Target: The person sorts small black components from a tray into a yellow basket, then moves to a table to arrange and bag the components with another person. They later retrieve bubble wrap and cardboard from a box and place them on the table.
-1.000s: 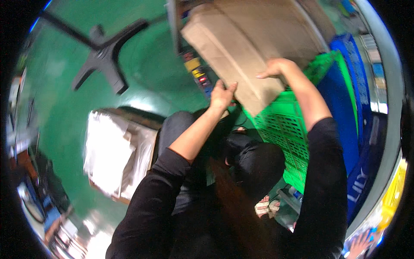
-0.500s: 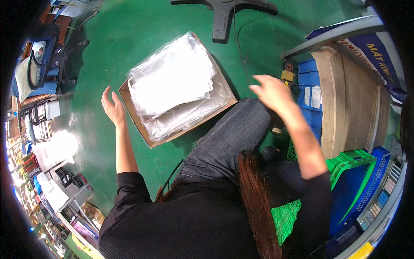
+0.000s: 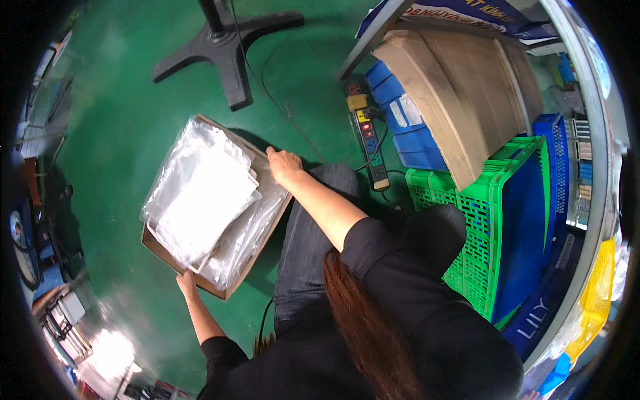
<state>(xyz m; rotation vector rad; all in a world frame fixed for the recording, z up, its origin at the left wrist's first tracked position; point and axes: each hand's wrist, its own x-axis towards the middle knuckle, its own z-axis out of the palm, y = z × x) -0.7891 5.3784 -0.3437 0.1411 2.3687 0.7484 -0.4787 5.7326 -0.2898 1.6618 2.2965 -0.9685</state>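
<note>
A shallow cardboard box (image 3: pixel 159 250) sits on the green floor, tilted in my view. Clear plastic bags (image 3: pixel 203 200) fill it in a loose, shiny stack, some jutting past the far left wall. My left hand (image 3: pixel 188 283) grips the box's near left edge, its fingertips partly hidden by the wall. At the right wall, my right hand (image 3: pixel 285 167) holds the rim with the thumb side up; the fingers below are hard to see.
To the right lie a power strip (image 3: pixel 367 137) with cords, a blue bin (image 3: pixel 417 150), a leaning brown cardboard sheet (image 3: pixel 460 93) and a green crate (image 3: pixel 470 247) beside a metal rack. A black stand base (image 3: pixel 227 57) stands beyond the box.
Both hands, apart from the box before, have come onto its edges. My view has swung right, so the box, stand base and crates appear farther left.
</note>
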